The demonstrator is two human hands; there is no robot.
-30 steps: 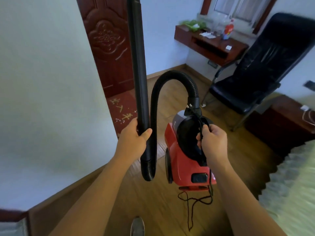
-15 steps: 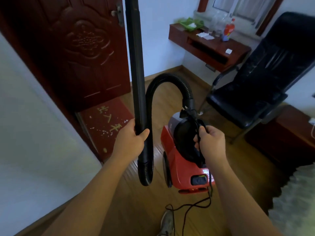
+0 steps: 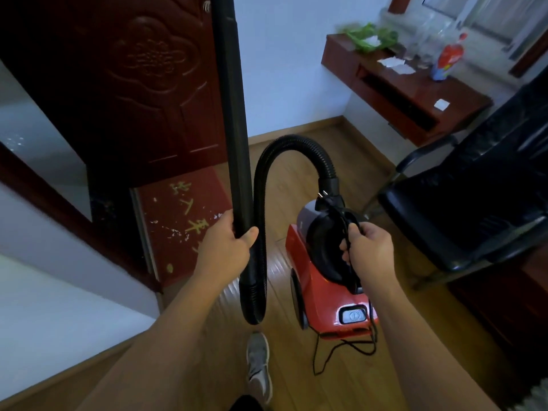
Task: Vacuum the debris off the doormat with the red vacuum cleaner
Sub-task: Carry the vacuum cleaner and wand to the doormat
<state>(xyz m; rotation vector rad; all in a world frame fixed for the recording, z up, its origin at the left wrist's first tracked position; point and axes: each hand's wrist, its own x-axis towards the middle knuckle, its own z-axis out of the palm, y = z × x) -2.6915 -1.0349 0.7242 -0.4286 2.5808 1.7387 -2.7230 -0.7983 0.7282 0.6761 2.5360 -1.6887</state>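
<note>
Holding the red vacuum cleaner (image 3: 320, 295) by its black carry handle, right hand (image 3: 367, 250) still fisted round it with a strand of the power cord (image 3: 344, 348) caught in the same grip. Left hand (image 3: 225, 247) still wrapped round the black wand (image 3: 229, 114), thumb across the front, same hold as a second ago. Biggest change since then: doormat (image 3: 178, 221) now fully in view, flat on the floor at the foot of the carved dark-red door (image 3: 133, 84), just left of the wand, versus only a sliver poking past the white wall back then. More of the grey sneaker (image 3: 258, 366) in frame than half a second ago too.

Materials-wise: smooth rigid tube for the wand, upright and running out the top of the frame; ribbed bendy hose (image 3: 292, 143) looping under the left hand, then arching over to the vacuum's front. Glossy red shell, black domed top, grey power button (image 3: 353, 315) at the rear, thin cord dangling below. Rectangular red mat with yellow characters, speckled with white and yellowish debris (image 3: 175, 231). Shiny wood-plank floor (image 3: 341, 390). Black padded chair (image 3: 474, 188) on a metal frame off to the right.

Wall-mounted wooden desk (image 3: 415, 93) with an open slot, contents too dark to tell; on top, paper scraps, a crumpled green bag (image 3: 370, 38) and a red-labelled bottle (image 3: 447, 59), all blurry.
</note>
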